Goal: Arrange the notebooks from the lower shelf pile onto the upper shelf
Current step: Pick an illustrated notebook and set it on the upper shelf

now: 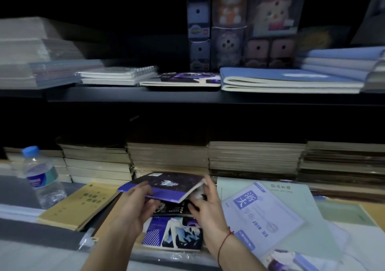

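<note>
Right now I see a dark purple soft-cover notebook with a pale figure on its cover (pixel 166 187) lifted at a tilt just above the pile of dark-covered notebooks (pixel 173 229) on the lower shelf (pixel 27 204). My left hand (pixel 135 204) grips that notebook's near left edge, thumb on top and fingers curled beneath. My right hand (pixel 205 200) is at its right corner, fingers lightly bent against the page edges; whether it truly pinches the book or only steadies it I cannot tell. A red thread bracelet (pixel 224 243) circles the right wrist.

Left of the held notebook lies a yellow paper booklet with printed characters (pixel 83 202), and further left stands a clear plastic water bottle with a blue cap (pixel 39 177), upright. Right of the notebook lie a pale blue and white brochure (pixel 260 214) and a light green sheet (pixel 295 208) under it. Behind the notebook, stacks of beige-edged books (pixel 170 156) line the back of the shelf.

Above the notebook, the black upper shelf (pixel 135 96) carries a flat purple notebook (pixel 183 79), a white spiral-bound pad (pixel 118 75) to its left, and blue-covered notebooks (pixel 291 79) to its right. Cartoon-printed boxes (pixel 229 31) stand behind these, closed, so their contents are hidden.
</note>
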`<state>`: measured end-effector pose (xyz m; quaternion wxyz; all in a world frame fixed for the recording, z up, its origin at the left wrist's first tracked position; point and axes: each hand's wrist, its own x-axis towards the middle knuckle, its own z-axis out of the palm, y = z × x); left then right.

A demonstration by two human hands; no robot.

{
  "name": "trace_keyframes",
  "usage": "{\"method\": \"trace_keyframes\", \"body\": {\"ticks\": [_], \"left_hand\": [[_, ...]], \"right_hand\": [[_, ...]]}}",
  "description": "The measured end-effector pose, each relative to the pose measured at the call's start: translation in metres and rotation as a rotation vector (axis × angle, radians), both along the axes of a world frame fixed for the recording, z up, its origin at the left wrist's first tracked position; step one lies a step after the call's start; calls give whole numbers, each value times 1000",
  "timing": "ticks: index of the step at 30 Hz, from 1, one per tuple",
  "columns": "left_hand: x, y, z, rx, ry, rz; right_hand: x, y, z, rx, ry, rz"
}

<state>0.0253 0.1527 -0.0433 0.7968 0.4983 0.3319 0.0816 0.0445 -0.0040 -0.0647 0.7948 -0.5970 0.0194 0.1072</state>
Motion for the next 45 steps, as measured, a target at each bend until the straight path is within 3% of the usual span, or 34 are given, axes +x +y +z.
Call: {"method": "trace_keyframes", "body": {"ticks": [4, 13, 17, 21, 26, 30, 32, 39, 45], "left_hand": [[-3, -11, 16, -9, -45, -118], [-13, -46, 59, -151, -152, -473], [-15, -62, 66, -102, -147, -471], [-17, -71, 74, 33, -128, -474], [-23, -81, 83, 96, -153, -480], [-27, -85, 86, 463, -168, -508], [-33, -89, 90, 537, -188, -582], [-40, -107, 106, 358, -398, -572], [-42, -107, 110, 275, -450, -541]], "right_hand": [[0, -30, 8, 30, -24, -141], [-3, -89, 29, -21, -139, -127], [-12, -108, 43, -88, -253, -178], [-26, -125, 62, -153, -364, -197], [-34, -131, 77, -122, -342, -191], [-36, -137, 82, -53, -281, -232], [-38, -140, 83, -31, -232, -244], [-44, -140, 95, 107, -186, -188], [-44, -140, 100, 188, -169, -172]]}}
